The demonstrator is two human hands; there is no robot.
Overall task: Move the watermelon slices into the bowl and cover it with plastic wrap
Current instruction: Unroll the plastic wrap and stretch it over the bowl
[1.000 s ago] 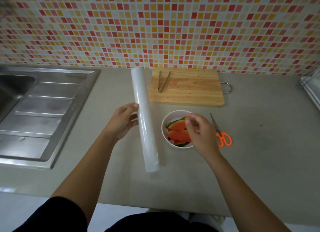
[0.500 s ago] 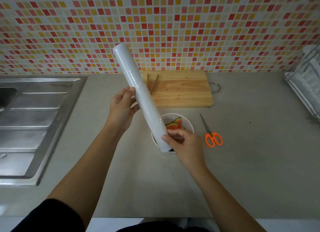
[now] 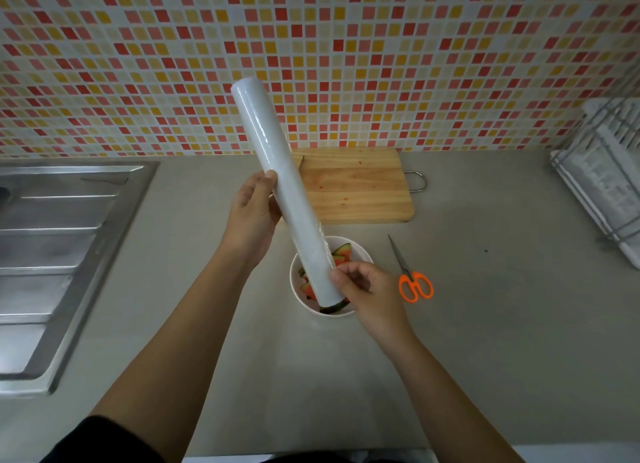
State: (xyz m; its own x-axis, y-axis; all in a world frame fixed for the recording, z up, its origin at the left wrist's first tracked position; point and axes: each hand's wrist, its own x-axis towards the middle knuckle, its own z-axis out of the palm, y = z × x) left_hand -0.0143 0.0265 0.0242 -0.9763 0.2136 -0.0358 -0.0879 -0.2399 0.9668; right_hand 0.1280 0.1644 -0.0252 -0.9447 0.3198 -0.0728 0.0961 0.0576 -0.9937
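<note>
A long white roll of plastic wrap [image 3: 277, 172] is held up off the counter, tilted with its far end toward the wall. My left hand [image 3: 252, 213] grips its middle from the left. My right hand [image 3: 367, 289] pinches its near end, just above the white bowl [image 3: 362, 251]. Red watermelon slices [image 3: 341, 253] with green rind lie in the bowl, partly hidden by the roll and my right hand.
A wooden cutting board [image 3: 356, 185] lies behind the bowl by the tiled wall. Orange-handled scissors [image 3: 414, 282] rest right of the bowl. A steel sink and drainboard [image 3: 62, 241] fill the left side. A white dish rack [image 3: 602, 178] stands far right.
The roll has been lifted off the counter and tilted up. My right hand moved from over the bowl to take the roll's near end. The view shifted slightly.
</note>
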